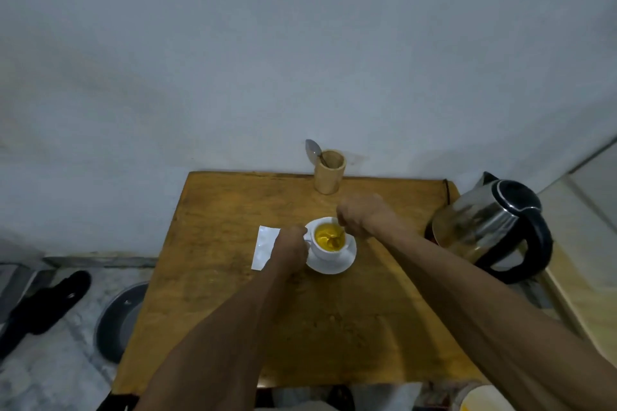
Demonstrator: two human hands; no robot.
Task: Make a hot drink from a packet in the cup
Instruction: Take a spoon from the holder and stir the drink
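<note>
Stirring a yellow drink in the cup

Holding a spoon (pixel 335 239) with closed fingers, the right hand (pixel 359 214) hangs just over the far right rim of the white cup (pixel 325 252); the spoon's lower end dips into the yellow liquid inside. The left hand (pixel 289 248) is curled shut against the cup's left side, where the handle is, though the fingers hide the handle itself.

The cup stands on a white saucer (pixel 337 266), near the middle of the wooden tabletop (pixel 233 294). Just left of the cup, partly under the left hand, lies a silvery white packet (pixel 263 245), flat on the wood.

Beyond the cup, at the far edge of the tabletop against the pale wall (pixel 300 43), stands a wooden holder (pixel 329 173) with a second spoon (pixel 313 148) leaning out of it, bowl upward. To the right of the cup, off the tabletop's right edge, sits a steel kettle (pixel 490 227) with a black lid and handle. Left of the cup and lower down, on the floor, are a round grey lid (pixel 117 320) and a black sandal (pixel 43 307).
</note>
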